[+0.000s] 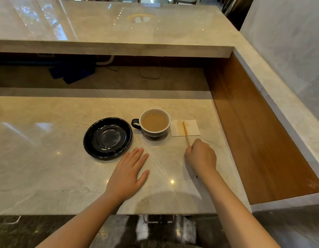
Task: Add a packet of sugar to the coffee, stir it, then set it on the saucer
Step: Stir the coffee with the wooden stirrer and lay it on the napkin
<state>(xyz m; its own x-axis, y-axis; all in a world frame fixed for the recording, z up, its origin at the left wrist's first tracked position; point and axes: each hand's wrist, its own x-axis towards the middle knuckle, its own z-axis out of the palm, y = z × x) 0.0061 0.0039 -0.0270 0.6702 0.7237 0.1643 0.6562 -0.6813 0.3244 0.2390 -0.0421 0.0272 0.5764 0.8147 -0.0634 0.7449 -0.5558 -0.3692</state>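
A dark cup [154,122] with a white inside holds light brown coffee and stands on the marble counter, its handle pointing left. Just left of it lies an empty black saucer [108,138]. To the cup's right is a white napkin [185,127]. My right hand [201,155] is closed around the near end of a wooden stir stick [185,133], whose far end rests over the napkin. My left hand [128,173] lies flat on the counter, fingers apart, just below the saucer's near edge. No sugar packet is visible.
The marble counter [48,149] ends at a near edge by my arms. A raised marble ledge [110,45] runs across the back, with a dark recess holding cables beneath it. A wooden panel [253,131] drops off at the right.
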